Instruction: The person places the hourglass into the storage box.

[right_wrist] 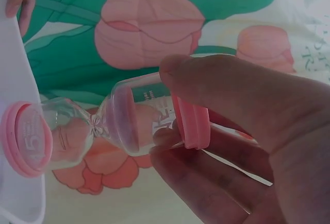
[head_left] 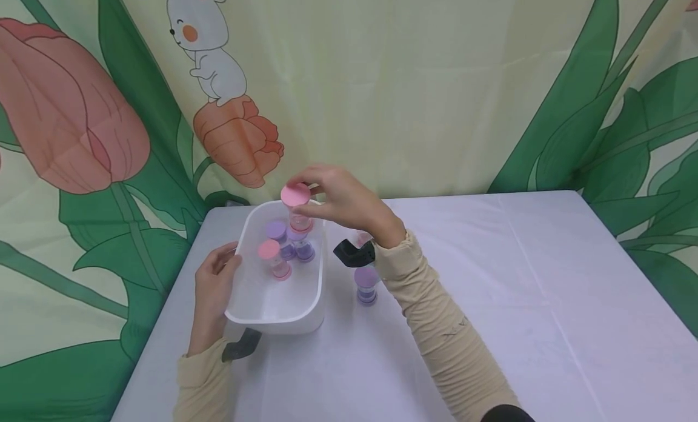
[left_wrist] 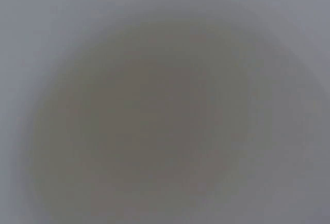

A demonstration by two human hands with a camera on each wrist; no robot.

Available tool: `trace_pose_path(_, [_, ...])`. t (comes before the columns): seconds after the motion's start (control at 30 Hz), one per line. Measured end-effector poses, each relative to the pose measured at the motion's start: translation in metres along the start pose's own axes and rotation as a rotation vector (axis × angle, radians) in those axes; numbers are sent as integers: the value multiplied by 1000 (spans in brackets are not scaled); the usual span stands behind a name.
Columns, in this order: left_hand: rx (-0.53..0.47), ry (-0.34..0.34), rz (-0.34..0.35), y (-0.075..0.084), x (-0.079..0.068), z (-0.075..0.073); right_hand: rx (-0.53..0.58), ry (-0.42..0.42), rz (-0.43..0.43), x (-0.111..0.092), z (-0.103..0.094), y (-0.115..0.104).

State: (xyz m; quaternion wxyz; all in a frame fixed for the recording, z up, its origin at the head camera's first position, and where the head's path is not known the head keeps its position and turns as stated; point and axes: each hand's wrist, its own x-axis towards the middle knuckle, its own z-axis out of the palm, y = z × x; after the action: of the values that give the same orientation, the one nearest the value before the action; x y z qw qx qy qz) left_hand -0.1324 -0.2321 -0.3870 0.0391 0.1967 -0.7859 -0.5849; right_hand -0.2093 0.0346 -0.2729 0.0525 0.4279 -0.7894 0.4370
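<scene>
My right hand [head_left: 340, 197] pinches a pink-capped sand timer [head_left: 295, 195] by its top end, over the far part of a white plastic tub [head_left: 262, 304]. In the right wrist view, thumb and fingers grip one pink cap of this sand timer [right_wrist: 121, 116], and pinkish sand sits in the glass bulb near them. My left hand [head_left: 212, 288] holds the tub's left rim, fingers bent at the edge. Inside the tub stand a pink sand timer [head_left: 269, 250] and two purple ones, the left purple sand timer [head_left: 276, 230] partly behind the pink one.
Right of the tub, a purple sand timer [head_left: 366, 277] stands on the white-covered table [head_left: 518, 325]. Behind it a pinkish sand timer [head_left: 362, 237] is mostly hidden by the right wrist and its black camera mount [head_left: 353, 253]. A printed curtain hangs behind. The left wrist view is a grey blur.
</scene>
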Motion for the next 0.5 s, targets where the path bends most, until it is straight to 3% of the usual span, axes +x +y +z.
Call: trace_pose_path(0.5, [11,6,-15,0,2,1,-143,-67,43,7,18,-3])
